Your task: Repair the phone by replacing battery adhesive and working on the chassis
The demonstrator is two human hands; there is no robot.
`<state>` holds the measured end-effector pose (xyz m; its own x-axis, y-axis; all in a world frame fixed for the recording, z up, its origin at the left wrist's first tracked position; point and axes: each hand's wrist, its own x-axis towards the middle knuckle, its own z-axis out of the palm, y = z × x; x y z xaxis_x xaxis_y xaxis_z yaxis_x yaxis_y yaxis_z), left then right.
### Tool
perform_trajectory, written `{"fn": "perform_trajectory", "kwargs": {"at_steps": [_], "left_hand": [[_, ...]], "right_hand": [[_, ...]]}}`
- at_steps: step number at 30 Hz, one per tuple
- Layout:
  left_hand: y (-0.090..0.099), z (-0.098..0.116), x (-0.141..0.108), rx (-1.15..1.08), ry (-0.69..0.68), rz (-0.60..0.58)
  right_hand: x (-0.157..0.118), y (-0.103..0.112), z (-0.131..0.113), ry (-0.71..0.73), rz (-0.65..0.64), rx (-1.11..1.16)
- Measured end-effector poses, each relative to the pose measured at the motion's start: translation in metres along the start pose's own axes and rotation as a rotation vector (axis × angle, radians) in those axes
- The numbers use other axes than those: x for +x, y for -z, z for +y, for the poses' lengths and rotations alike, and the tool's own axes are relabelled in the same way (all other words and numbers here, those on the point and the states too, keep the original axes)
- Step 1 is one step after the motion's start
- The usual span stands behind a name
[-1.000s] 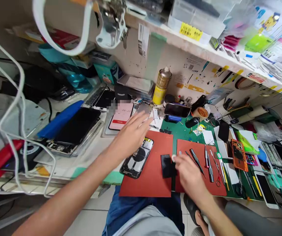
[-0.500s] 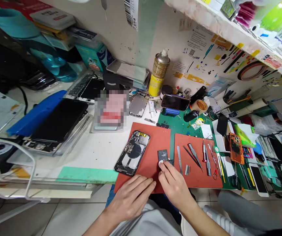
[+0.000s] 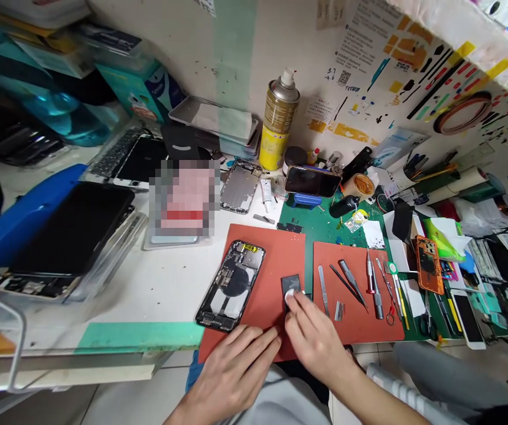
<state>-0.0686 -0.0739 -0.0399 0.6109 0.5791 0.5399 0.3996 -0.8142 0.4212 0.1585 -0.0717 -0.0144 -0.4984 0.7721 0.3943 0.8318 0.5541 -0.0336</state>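
My right hand [image 3: 311, 330] pinches a small white pad [image 3: 290, 293] between thumb and fingertips. The pad rests on a flat black rectangular piece [image 3: 290, 283], which looks like a phone battery and lies on the red-brown mat [image 3: 274, 254]. The fingers cover the lower part of that piece. My left hand [image 3: 240, 366] lies with its fingers stretched out over the mat's front edge, beside the right hand. Just beyond the left fingers is an opened phone body [image 3: 231, 283], its inner parts facing up.
Right of the hands, a second red-brown mat [image 3: 355, 333] bears tweezers [image 3: 355, 283], a metal spudger [image 3: 323, 289] and screwdrivers [image 3: 374, 283]. Behind stand a yellow spray can [image 3: 279, 121] and a phone on a blue stand [image 3: 311, 183]. A black phone screen [image 3: 74, 227] lies at left.
The camera view has shifted, so the bench things sit differently in the picture. My right hand still presses the white pad on the black piece; the left hand stays at the mat's edge.
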Motion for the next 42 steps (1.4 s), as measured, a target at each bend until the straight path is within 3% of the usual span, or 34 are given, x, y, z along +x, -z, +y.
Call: {"fn": "perform_trajectory", "kwargs": {"at_steps": [5,9,13,17,24,28,32,35,42], "left_hand": [[0.001,0.001,0.002,-0.009,0.014,0.002],[0.001,0.002,0.003,-0.012,0.027,0.008],[0.0,0.002,0.003,-0.018,0.022,0.008],[0.0,0.001,0.002,-0.01,0.029,0.005],[0.001,0.002,0.002,0.0,0.019,0.016],[0.0,0.001,0.002,-0.005,0.016,0.009],[0.0,0.0,0.0,-0.025,0.027,0.012],[0.0,0.0,-0.001,-0.025,0.014,0.012],[0.0,0.0,0.001,-0.033,0.023,0.001]], "right_hand": [[0.004,-0.001,0.005,-0.03,-0.014,-0.003],[0.007,-0.002,0.012,0.102,-0.04,0.085],[0.009,-0.003,0.021,0.061,-0.047,0.041],[0.011,-0.004,0.025,0.156,-0.034,0.08],[0.01,0.0,0.024,0.201,-0.032,0.116],[-0.002,0.008,0.018,0.122,-0.062,0.087],[-0.022,0.013,-0.001,0.117,-0.005,0.144],[-0.031,0.012,-0.015,-0.026,0.011,0.1],[-0.039,0.006,-0.033,-0.186,0.089,0.021]]}}
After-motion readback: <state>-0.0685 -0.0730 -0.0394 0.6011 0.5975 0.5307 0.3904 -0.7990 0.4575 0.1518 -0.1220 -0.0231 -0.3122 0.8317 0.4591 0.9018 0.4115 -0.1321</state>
